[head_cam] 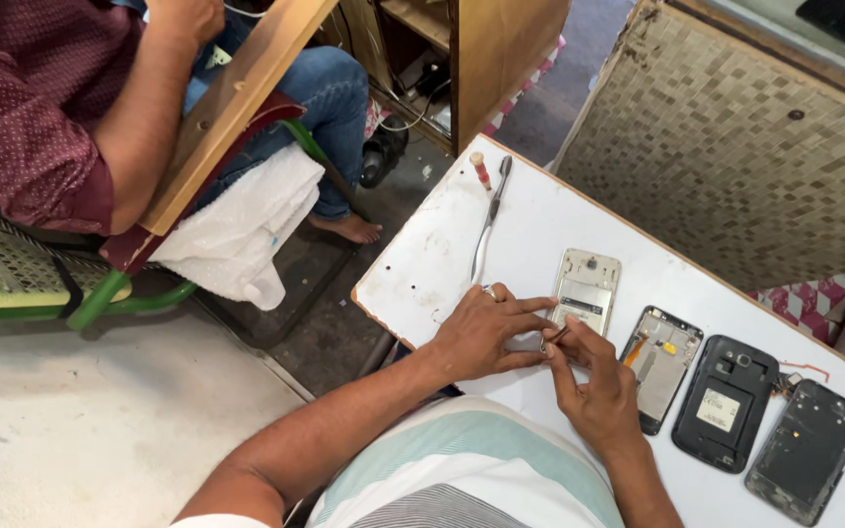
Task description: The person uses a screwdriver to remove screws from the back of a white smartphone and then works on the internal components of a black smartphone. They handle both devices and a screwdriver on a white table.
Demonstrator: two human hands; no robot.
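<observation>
Left hand [481, 332] pins the near end of the open gold phone [586, 288] flat on the bench [422, 264]; right hand [594, 386] pinches a thin tool [556, 336] at its edge. Risk: tool slips, gouging the board, or the phone skids toward the tweezers [489, 220].

Left hand [481, 332] presses the opened phone [584, 289] on the white desk [422, 274] — right hand [594, 386] pinches a small tool [555, 337] at its lower edge; three more phone shells lie to the right.

White table [442, 264]; black phone [725, 403]; beige mosaic wall [735, 147].
</observation>
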